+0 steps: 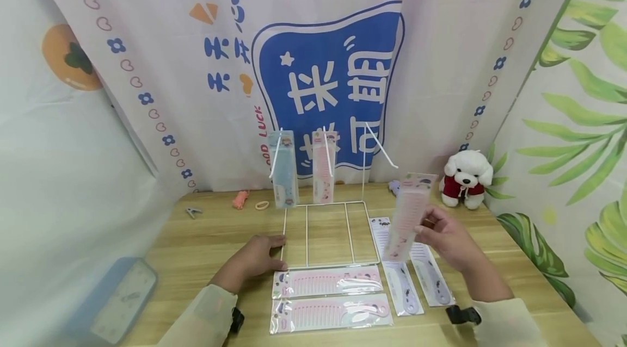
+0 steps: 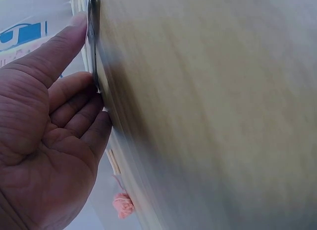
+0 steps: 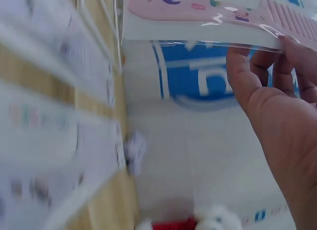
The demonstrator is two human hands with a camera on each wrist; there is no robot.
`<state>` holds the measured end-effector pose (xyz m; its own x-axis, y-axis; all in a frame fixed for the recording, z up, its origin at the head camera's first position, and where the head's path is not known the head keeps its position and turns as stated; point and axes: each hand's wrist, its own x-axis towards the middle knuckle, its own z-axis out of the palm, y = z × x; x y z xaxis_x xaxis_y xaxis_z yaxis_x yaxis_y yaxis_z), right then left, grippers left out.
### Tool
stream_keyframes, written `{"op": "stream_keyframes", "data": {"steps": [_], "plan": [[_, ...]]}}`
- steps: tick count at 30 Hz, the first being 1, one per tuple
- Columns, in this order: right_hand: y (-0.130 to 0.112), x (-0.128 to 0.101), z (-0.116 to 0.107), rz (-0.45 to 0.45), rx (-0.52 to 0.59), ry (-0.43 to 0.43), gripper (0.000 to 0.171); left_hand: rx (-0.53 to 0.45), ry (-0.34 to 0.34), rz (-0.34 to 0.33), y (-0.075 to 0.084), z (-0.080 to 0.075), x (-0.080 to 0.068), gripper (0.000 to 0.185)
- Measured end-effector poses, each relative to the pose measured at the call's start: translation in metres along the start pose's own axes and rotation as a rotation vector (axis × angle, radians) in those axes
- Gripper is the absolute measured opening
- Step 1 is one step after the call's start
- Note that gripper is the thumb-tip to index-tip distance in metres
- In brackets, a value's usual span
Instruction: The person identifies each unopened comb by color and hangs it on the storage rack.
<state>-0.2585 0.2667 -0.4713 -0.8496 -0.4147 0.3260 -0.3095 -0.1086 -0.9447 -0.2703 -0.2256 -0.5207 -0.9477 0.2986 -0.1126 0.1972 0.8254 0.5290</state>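
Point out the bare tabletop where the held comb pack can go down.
Bare wood lies left of the left hand, below the clip, and between the plush dog and right hand. It is crowded in front of the wire rack, where comb packs lie.

A wooden table (image 1: 206,238) carries a white wire rack (image 1: 325,233) at its middle. In front of the rack lie two packaged pink combs (image 1: 330,298), one behind the other. Right of them lie two packaged purple combs (image 1: 413,276) side by side. Along the back edge sit a clip (image 1: 193,211), an orange tie (image 1: 240,199), a hair band (image 1: 262,205) and a plush dog (image 1: 465,177). The left hand (image 1: 254,260) rests flat beside the rack's base.
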Motion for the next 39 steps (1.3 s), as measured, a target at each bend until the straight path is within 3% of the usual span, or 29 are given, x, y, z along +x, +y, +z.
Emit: {"op": "stream_keyframes", "data": {"steps": [5, 11, 16, 22, 39], "plan": [[-0.008, 0.026, 0.046, 0.002, -0.132, -0.022, 0.020, 0.003, 0.001, 0.005, -0.001, 0.000, 0.001, 0.070], [-0.011, 0.053, 0.094, 0.033, -0.111, -0.073, 0.019, 0.015, -0.002, 0.022, -0.004, 0.000, 0.001, 0.071], [-0.012, 0.065, 0.120, 0.073, -0.099, -0.103, 0.017, 0.009, 0.000, 0.015, -0.005, 0.001, 0.000, 0.071], [-0.016, 0.068, 0.131, 0.126, -0.140, -0.086, 0.016, -0.021, 0.009, 0.019, -0.001, 0.000, -0.002, 0.071], [-0.005, 0.075, 0.130, 0.203, -0.194, -0.026, 0.016, -0.007, 0.014, 0.015, 0.001, -0.001, -0.002, 0.069]]}}
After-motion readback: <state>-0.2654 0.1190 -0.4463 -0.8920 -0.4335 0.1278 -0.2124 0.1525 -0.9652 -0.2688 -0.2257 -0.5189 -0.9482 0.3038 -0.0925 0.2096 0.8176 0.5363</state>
